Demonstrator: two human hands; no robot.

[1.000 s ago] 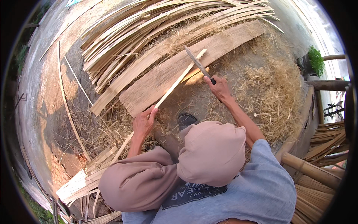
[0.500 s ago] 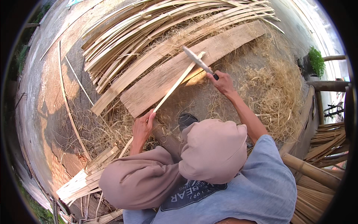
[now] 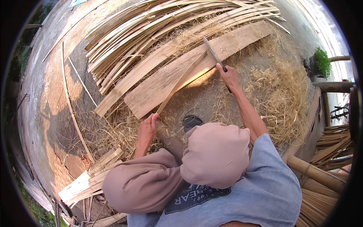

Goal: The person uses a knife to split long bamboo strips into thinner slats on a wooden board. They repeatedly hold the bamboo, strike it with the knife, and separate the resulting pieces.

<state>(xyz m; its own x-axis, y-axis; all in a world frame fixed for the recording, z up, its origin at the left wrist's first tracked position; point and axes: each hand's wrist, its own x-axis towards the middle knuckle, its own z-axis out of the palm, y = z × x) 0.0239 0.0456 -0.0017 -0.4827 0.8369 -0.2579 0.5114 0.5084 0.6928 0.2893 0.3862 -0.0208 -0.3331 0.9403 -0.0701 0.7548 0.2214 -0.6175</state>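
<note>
My left hand [image 3: 146, 129] is closed around the near end of a thin bamboo strip [image 3: 177, 86]. From there the strip runs up and to the right, its far end lying over a long wooden plank [image 3: 149, 96]. In my right hand [image 3: 229, 78] is the dark handle of a knife [image 3: 213, 50]. Its blade slants up and left across the plank, close to the strip's far end; whether blade and strip touch I cannot tell.
Beyond the plank lies a large pile of split bamboo strips [image 3: 140, 41]. Curly shavings [image 3: 280, 98] cover the ground at right. Another strip bundle [image 3: 89, 183] sits at lower left, and a bamboo pole [image 3: 315, 174] stands by my right side. My shoe [image 3: 191, 122] is near the plank.
The knife has moved slightly right and away from me, its blade now steeper and nearer the strip's far end. The strip has turned from its pale side to a darker, broader side.
</note>
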